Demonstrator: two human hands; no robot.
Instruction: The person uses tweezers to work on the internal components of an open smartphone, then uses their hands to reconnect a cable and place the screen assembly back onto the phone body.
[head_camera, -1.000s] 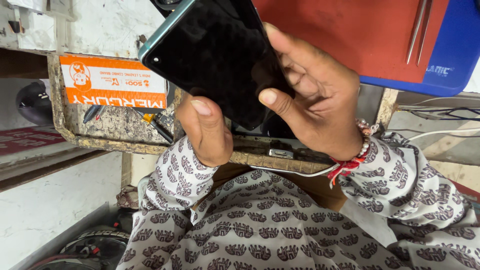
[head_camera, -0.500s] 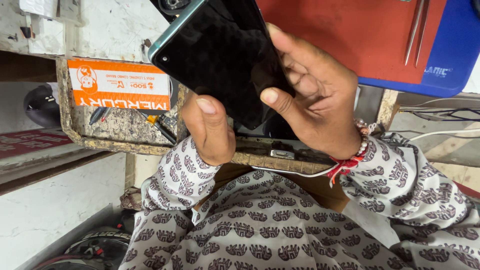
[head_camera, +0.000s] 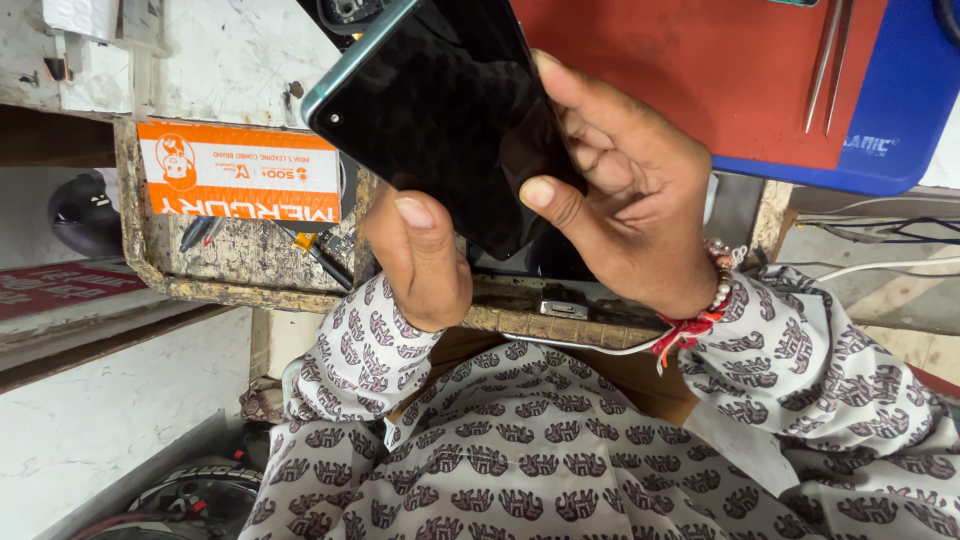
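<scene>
A black smartphone (head_camera: 440, 110) with a dark glossy screen and a teal edge is held tilted above the workbench. My left hand (head_camera: 420, 260) grips its lower edge, thumb pointing up at the glass. My right hand (head_camera: 630, 210) wraps around the right side, thumb pressed on the screen and fingers behind it. A beaded bracelet and red thread sit on my right wrist. Both sleeves are of patterned white and brown cloth.
An orange box (head_camera: 240, 185) lies in a worn tray (head_camera: 135, 265) with screwdrivers. A red mat (head_camera: 720, 70) on a blue mat (head_camera: 900, 110) holds metal tweezers (head_camera: 828, 60). White cables (head_camera: 880, 268) run at right. A helmet (head_camera: 190, 500) sits low left.
The phone and both hands have shifted slightly; the grip is the same, with both thumbs on the screen side.
</scene>
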